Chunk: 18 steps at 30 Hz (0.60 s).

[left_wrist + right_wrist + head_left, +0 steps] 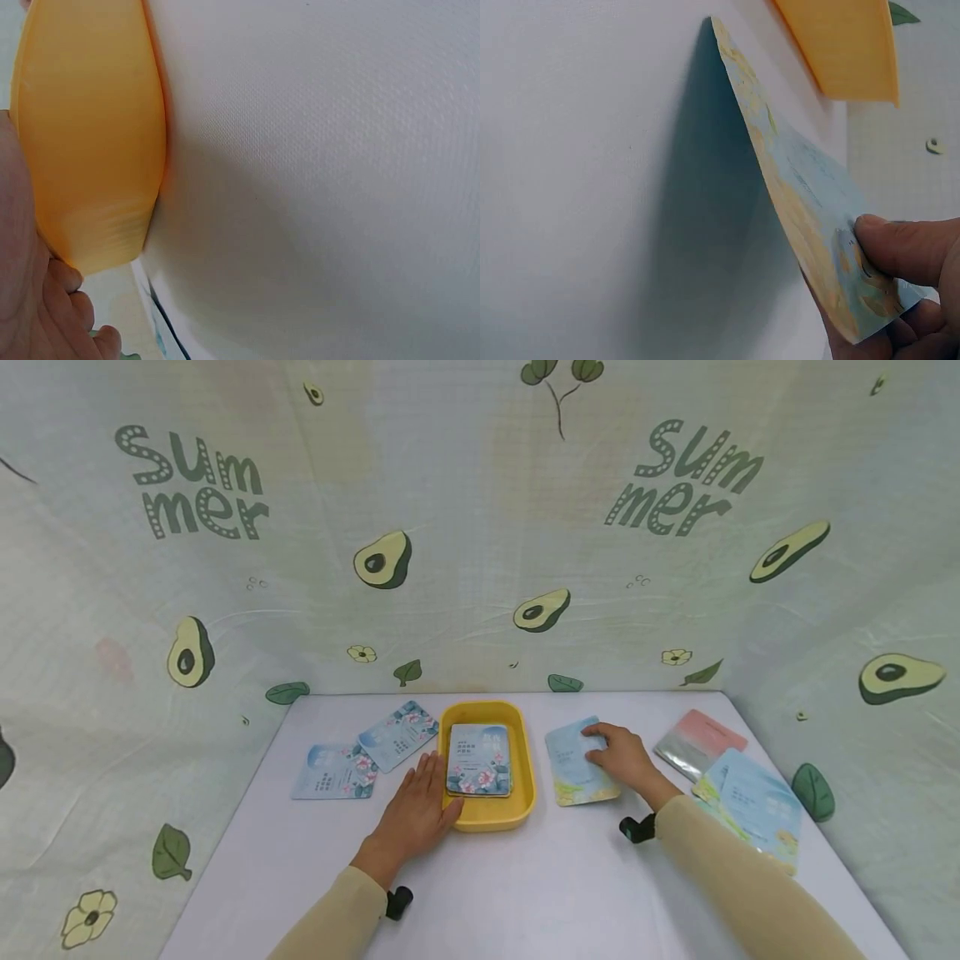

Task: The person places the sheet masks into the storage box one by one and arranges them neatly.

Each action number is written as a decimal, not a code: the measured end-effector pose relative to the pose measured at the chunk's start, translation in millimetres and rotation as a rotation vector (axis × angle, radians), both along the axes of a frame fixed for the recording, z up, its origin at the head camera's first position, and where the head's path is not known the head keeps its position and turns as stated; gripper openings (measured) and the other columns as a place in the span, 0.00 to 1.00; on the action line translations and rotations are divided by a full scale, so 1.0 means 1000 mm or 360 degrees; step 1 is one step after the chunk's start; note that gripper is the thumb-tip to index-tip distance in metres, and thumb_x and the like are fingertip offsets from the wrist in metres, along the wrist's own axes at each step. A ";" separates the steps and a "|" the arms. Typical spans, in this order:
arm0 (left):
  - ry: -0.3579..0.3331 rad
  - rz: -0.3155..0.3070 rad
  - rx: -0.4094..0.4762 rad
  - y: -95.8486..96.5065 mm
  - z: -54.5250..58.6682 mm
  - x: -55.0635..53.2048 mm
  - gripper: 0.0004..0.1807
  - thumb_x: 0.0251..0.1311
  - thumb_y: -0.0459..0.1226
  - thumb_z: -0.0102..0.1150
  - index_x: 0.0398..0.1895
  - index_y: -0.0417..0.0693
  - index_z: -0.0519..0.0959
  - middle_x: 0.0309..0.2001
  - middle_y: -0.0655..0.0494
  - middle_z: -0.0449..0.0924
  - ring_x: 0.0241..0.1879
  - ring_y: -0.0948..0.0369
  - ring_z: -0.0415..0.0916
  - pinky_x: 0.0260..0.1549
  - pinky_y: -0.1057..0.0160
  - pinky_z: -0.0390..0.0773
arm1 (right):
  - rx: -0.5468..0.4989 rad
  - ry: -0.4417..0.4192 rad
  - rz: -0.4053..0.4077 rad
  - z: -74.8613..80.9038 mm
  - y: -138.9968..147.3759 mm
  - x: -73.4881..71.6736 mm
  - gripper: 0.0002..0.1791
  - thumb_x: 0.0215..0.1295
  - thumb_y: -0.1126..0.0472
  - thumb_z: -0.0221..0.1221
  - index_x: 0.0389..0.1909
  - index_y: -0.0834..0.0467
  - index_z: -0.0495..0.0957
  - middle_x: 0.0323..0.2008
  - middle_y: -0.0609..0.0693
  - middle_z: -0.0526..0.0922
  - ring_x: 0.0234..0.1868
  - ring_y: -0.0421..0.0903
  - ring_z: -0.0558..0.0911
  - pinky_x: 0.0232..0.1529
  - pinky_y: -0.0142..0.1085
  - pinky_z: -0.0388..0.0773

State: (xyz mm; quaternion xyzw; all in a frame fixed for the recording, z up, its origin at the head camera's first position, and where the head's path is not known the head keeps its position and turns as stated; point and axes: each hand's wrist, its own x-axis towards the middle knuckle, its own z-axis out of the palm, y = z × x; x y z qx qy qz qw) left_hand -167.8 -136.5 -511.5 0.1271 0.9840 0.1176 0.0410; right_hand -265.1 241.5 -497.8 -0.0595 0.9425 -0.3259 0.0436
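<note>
My right hand [621, 758] pinches the edge of a light blue face mask sachet [573, 764] with a yellow-green lower end. In the right wrist view this sachet [810, 202] slants, its held side raised off the table and a shadow beneath. My left hand [416, 810] rests against the left side of a yellow tray [495, 817], fingers straight, thumb at the near left rim. The left wrist view shows the tray's outer wall [90, 142] beside that hand. Inside the tray lies a blue sachet with pink flowers [478, 760].
Two flowered blue sachets [333, 772] lie left of the tray, one touching its side. At the right edge of the white table [540, 893] are a pink and silver sachet [697, 743] and overlapping light blue sachets [761, 806]. A printed cloth [465, 510] hangs behind.
</note>
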 end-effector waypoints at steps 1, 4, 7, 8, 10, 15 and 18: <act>-0.0002 0.0001 0.0000 0.000 0.000 0.000 0.48 0.80 0.62 0.39 0.86 0.37 0.45 0.86 0.41 0.45 0.86 0.47 0.41 0.83 0.44 0.50 | 0.0008 0.0012 -0.0006 0.001 0.001 -0.001 0.23 0.69 0.63 0.67 0.64 0.61 0.80 0.68 0.68 0.78 0.68 0.70 0.76 0.66 0.65 0.74; -0.0012 0.0003 -0.0001 0.000 0.001 -0.001 0.48 0.80 0.61 0.40 0.86 0.37 0.45 0.86 0.41 0.45 0.86 0.47 0.41 0.83 0.44 0.50 | 0.0008 0.0020 -0.0030 0.004 0.004 -0.003 0.24 0.70 0.61 0.67 0.65 0.61 0.80 0.66 0.70 0.78 0.66 0.71 0.77 0.63 0.66 0.75; -0.0022 0.0004 -0.0007 0.000 0.001 -0.001 0.48 0.80 0.61 0.41 0.86 0.37 0.45 0.86 0.41 0.45 0.86 0.47 0.41 0.83 0.44 0.50 | -0.0048 -0.0029 -0.0061 0.012 0.008 -0.005 0.24 0.71 0.58 0.67 0.66 0.60 0.78 0.69 0.72 0.75 0.69 0.73 0.74 0.65 0.67 0.74; -0.0024 0.0004 -0.0007 0.000 0.000 -0.001 0.48 0.80 0.61 0.41 0.86 0.37 0.45 0.86 0.41 0.45 0.86 0.47 0.41 0.83 0.44 0.50 | -0.0084 -0.0051 -0.0074 0.015 0.010 -0.006 0.25 0.72 0.57 0.66 0.66 0.59 0.77 0.70 0.72 0.73 0.70 0.73 0.72 0.66 0.67 0.73; -0.0031 0.0003 -0.0017 0.000 0.000 -0.001 0.48 0.79 0.61 0.41 0.86 0.38 0.44 0.86 0.41 0.45 0.86 0.47 0.40 0.83 0.45 0.50 | -0.0193 -0.0101 -0.0111 0.023 0.012 -0.006 0.25 0.73 0.56 0.65 0.68 0.59 0.76 0.73 0.71 0.70 0.72 0.72 0.70 0.66 0.64 0.75; -0.0022 -0.0004 -0.0037 0.001 0.000 -0.001 0.48 0.79 0.62 0.40 0.86 0.38 0.44 0.86 0.42 0.45 0.86 0.47 0.40 0.83 0.45 0.50 | -0.0469 -0.0139 -0.0159 0.048 0.012 -0.008 0.26 0.77 0.58 0.60 0.72 0.58 0.72 0.60 0.67 0.75 0.54 0.59 0.77 0.44 0.43 0.84; -0.0025 -0.0003 -0.0050 0.001 0.000 -0.001 0.48 0.79 0.62 0.40 0.86 0.38 0.44 0.86 0.42 0.45 0.86 0.47 0.40 0.83 0.45 0.49 | -0.0564 -0.0117 -0.0133 0.061 0.005 -0.010 0.27 0.76 0.61 0.60 0.73 0.59 0.71 0.45 0.59 0.75 0.43 0.51 0.77 0.36 0.36 0.82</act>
